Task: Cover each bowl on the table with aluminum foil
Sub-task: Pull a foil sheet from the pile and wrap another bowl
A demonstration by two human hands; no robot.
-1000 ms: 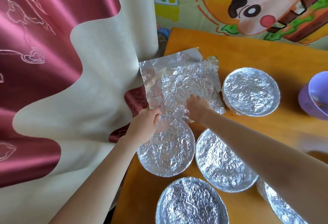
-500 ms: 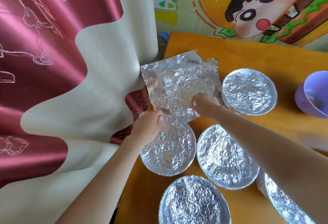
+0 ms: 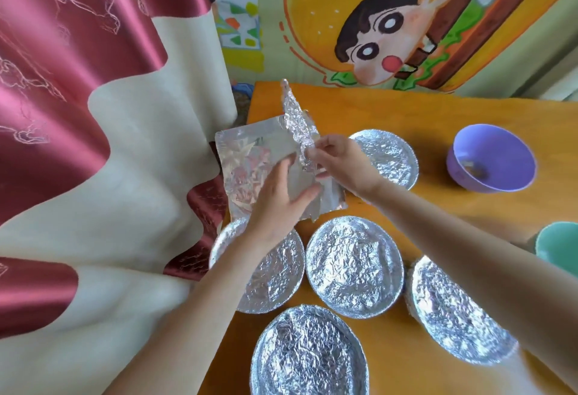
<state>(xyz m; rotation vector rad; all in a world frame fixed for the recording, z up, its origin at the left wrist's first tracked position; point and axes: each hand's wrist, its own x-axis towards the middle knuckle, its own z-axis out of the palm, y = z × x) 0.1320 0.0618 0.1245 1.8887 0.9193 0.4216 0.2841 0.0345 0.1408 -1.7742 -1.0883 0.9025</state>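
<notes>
Here, the right hand (image 3: 341, 159) is pinching the crinkled foil sheet (image 3: 297, 119) edge-up while the left hand (image 3: 278, 197), fingers straight, is pressing the smooth sheet (image 3: 247, 156) down, apparently to separate them.

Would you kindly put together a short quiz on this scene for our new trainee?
1. True or false: the purple bowl is covered with foil.
2. How many foil-covered bowls are in view?
3. The right hand pinches: A) the crinkled foil sheet; B) the green bowl; C) the curtain.
Key: 1 false; 2 five; 3 A.
</notes>
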